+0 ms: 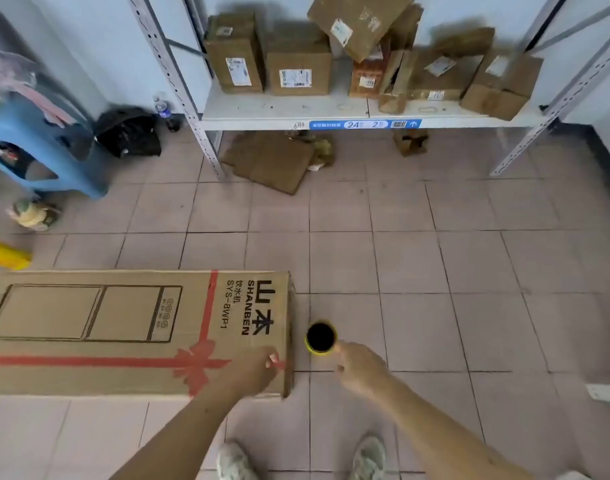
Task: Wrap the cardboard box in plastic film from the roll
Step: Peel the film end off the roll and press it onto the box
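Lying flat on the tiled floor (418, 258), the long cardboard box (130, 330) fills the lower left of the view, its top face printed with a red ribbon and bow and black lettering near its right end. The left hand (253, 370) rests on the box's near right corner, fingers curled with the grip pressed together at the top edge; whether film is pinched there is too blurred to tell. Just beside the box's right end, apart from it, the roll (320, 337) is seen end-on, a yellow rim around a dark hollow core. The right hand (360, 367) holds the roll at its lower right rim, fingers curled against it. Two light shoes (232, 460) show at the bottom edge. Farther back, a grey metal shelf (286, 110) carries several brown parcels (298, 69), flattened cardboard (272, 161) lies under it, and a blue plastic stool (40, 133) stands at the left.
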Demonstrator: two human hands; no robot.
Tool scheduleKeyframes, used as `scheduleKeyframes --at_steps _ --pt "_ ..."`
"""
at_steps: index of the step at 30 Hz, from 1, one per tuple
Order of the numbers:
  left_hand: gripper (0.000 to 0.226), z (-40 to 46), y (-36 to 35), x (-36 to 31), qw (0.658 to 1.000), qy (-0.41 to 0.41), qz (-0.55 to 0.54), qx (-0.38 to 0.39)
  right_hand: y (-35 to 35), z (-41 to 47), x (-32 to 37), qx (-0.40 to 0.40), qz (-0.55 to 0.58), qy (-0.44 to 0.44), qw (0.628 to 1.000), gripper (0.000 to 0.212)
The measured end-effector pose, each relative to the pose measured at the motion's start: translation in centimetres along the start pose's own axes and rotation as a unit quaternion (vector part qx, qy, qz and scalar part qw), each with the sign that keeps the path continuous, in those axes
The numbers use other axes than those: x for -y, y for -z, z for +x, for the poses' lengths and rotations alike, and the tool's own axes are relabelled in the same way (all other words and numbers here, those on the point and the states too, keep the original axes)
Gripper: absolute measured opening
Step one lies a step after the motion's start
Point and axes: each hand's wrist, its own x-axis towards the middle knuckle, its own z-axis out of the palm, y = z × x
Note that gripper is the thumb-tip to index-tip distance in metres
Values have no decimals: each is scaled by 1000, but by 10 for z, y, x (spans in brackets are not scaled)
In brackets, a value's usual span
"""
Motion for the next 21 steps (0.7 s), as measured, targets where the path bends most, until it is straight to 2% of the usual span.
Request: scheduleKeyframes --at_steps 3,6,10,13,17,19,21 --pt "25 47 -26 -8 999 -13 -26 -12 -14 45 -29 -17 19 8 1000 23" --pt "30 90 -50 -13 999 -22 -21 -10 -35 89 -54 -20 55 -5 998 6" --pt "42 150 -79 -11 998 -46 -5 -38 -62 150 -83 -40 107 -12 993 17" --pt "71 188 -101 -11 993 -55 78 -68 -83 190 -103 -48 141 5 989 33" --pt "101 225 -123 -21 991 -47 92 -88 -99 237 -125 -51 199 47 978 53" --pt "107 235 -133 -27 986 -44 116 -109 -102 253 -132 -36 238 81 967 52" --pt "103 243 -141 -28 979 -56 141 -138 -103 268 -139 -13 270 131 954 42"
